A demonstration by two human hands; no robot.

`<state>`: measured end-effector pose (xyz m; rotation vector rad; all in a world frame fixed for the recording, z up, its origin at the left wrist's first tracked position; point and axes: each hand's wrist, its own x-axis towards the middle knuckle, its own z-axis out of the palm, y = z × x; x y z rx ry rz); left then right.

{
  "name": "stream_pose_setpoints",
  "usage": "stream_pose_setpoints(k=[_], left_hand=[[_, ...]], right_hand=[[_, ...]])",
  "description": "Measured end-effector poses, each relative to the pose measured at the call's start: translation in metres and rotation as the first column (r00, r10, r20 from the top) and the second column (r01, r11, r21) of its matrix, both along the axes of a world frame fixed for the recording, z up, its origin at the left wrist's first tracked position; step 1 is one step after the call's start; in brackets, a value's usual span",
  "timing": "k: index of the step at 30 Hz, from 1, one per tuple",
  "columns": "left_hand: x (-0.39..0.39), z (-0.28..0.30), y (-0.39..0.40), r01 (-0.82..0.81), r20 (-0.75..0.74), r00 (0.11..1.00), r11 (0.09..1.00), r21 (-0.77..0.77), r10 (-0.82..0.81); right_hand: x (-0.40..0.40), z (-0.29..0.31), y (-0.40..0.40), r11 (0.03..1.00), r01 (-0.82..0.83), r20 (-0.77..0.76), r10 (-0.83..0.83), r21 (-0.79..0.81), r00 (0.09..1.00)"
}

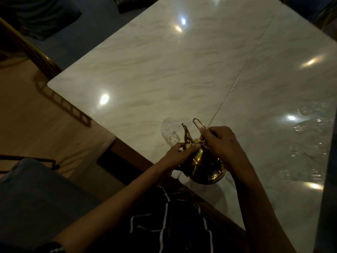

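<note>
1. A wooden floor (36, 125) and a blue-cushioned chair (27, 189) lay left of the glossy marble table (164, 70) (ceiling lights mirrored in it).
2. A clear glass (168, 132) stood just beyond the spout.
3. The left hand (179, 154) curled over the top of the brass teapot (204, 168), at the table's near edge.
4. The right hand (221, 143) clamped its wire handle (198, 123).
5. More glasses (308, 136) clustered far right.
</note>
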<state>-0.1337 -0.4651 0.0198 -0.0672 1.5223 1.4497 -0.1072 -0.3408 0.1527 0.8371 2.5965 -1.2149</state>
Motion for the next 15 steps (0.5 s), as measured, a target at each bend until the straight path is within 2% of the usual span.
stream_pose_setpoints(k=[15], left_hand=[[0.002,-0.011,0.003,-0.009,-0.040,0.999,1.000,-0.023,0.008]], right_hand=[[-0.001,-0.003,0.000,1.000,-0.014,0.005,0.014,0.012,1.000]])
